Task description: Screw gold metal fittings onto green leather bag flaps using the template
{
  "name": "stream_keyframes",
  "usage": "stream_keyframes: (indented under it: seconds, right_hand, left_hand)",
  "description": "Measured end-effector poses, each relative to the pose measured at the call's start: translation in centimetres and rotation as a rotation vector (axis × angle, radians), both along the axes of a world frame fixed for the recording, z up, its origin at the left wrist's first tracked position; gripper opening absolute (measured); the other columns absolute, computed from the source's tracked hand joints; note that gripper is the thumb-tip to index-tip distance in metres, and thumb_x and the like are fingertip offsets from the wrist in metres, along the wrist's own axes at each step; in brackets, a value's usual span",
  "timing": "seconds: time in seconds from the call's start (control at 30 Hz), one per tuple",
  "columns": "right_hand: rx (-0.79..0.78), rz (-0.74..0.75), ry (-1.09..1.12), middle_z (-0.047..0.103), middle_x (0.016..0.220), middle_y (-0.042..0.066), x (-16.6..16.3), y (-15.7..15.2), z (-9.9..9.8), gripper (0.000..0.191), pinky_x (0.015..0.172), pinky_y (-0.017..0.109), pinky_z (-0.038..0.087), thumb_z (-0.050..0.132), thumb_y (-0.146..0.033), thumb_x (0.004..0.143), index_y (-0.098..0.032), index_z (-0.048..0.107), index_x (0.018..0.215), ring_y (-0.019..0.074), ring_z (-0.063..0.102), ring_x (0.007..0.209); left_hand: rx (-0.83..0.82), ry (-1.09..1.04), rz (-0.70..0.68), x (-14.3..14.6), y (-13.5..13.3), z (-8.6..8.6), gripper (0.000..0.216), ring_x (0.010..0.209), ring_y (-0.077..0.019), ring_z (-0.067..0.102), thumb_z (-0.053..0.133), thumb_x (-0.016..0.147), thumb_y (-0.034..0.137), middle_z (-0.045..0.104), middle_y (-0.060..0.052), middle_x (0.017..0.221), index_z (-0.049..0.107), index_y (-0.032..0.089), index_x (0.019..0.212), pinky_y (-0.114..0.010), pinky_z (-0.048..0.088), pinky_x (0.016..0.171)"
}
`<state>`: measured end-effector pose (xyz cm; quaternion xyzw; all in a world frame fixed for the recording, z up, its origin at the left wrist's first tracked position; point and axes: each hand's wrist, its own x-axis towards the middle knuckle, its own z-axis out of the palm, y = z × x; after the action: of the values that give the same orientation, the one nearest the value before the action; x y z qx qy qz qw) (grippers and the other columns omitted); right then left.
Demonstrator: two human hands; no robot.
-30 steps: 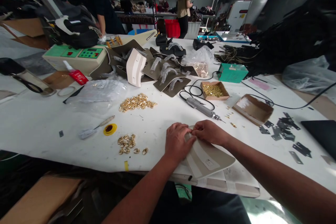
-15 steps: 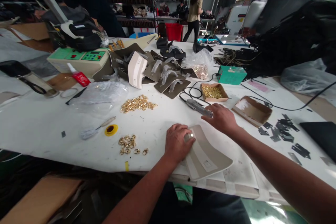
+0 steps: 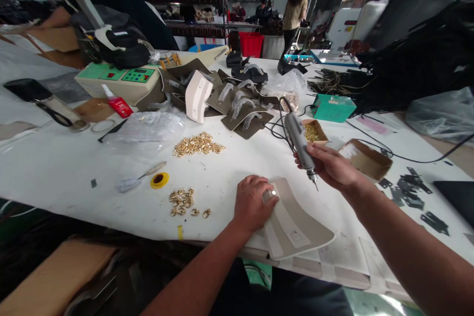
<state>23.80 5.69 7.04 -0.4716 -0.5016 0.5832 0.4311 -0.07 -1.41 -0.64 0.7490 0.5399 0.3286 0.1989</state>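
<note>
My left hand [image 3: 255, 202] grips the upper left edge of a curved beige panel [image 3: 309, 222], thumb on top near a small round metal piece. The panel lies at the table's front edge, with pale strips along its face. In my right hand [image 3: 331, 163] is a grey electric screwdriver [image 3: 299, 140], lifted off the table, its bit pointing down above the panel's far side and not touching it. A black cable runs from its upper end. Left of my left hand lie several gold-coloured metal fittings [image 3: 181, 198], with a larger heap of them [image 3: 199, 144] behind.
Behind my right hand stand a cardboard box of small gold pieces [image 3: 313, 131], a green power box [image 3: 334, 107] and an open cardboard tray [image 3: 370, 163]. Dark metal plates [image 3: 411, 187] lie at right. A yellow ring [image 3: 159, 180] is at left, brown panels [image 3: 246, 123] behind.
My right hand has picked the electric screwdriver up off the table and tilted its bit downward. My left hand stays on the panel. A person in the background has walked to the right.
</note>
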Motion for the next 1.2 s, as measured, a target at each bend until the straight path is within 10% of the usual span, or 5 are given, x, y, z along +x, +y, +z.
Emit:
stream_keyframes:
  seconds: [0.17,0.73,1.2]
  right_hand:
    - [-0.012,-0.104,0.407,0.066,0.078,0.0,-3.5,-2.2,1.4,0.034,0.064,0.031,0.055,0.08,-0.039,0.074,-0.021,0.069,0.101,0.0158,0.061,0.066]
    - [0.422,-0.401,-0.423,0.051,0.061,-0.004,-7.8,-1.8,0.7,0.034,0.054,0.027,0.039,0.071,-0.051,0.082,-0.022,0.053,0.074,0.0147,0.045,0.058]
    - [0.192,-0.22,0.247,0.059,0.058,-0.004,-8.2,-3.5,-1.0,0.037,0.046,0.026,0.047,0.086,-0.043,0.074,-0.021,0.062,0.093,0.0139,0.054,0.05]
  left_hand:
    - [-0.016,0.004,-0.001,0.0,0.0,0.2,0.021,0.12,-0.0276,0.056,0.079,0.078,0.029,0.074,0.0,0.117,0.073,0.03,0.097,-0.048,0.04,0.105]
    - [0.021,0.031,-0.003,-0.3,0.4,0.5,0.017,0.12,-0.0323,0.06,0.073,0.078,0.023,0.074,-0.003,0.117,0.073,0.029,0.093,-0.056,0.044,0.105]
    - [-0.006,0.057,-0.005,0.1,0.2,0.2,0.025,0.12,-0.0279,0.057,0.082,0.076,0.032,0.074,0.0,0.118,0.074,0.03,0.1,-0.048,0.041,0.104]
